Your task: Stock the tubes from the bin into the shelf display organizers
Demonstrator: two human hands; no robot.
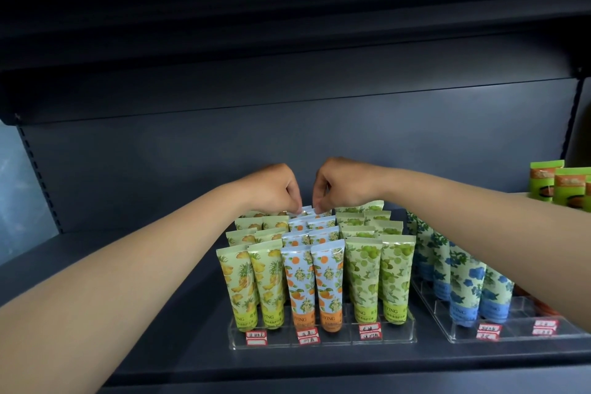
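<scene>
A clear acrylic organizer [323, 340] on the dark shelf holds upright tubes in rows: yellow pineapple tubes [252, 284] at left, orange-print tubes [311, 281] in the middle, green-print tubes [380, 275] at right. At the back of the middle rows, my left hand [271, 190] and my right hand [342, 184] both pinch the top crimp of the rearmost orange-print tube [307, 210]. The lower part of that tube is hidden behind the tubes in front. No bin is in view.
A second clear organizer [518, 334] at right holds blue-flower tubes [463, 278], partly hidden by my right forearm. Green and orange tubes [563, 187] stand at the far right. The upper shelf [287, 89] overhangs. The dark shelf surface [128, 281] extends to the left.
</scene>
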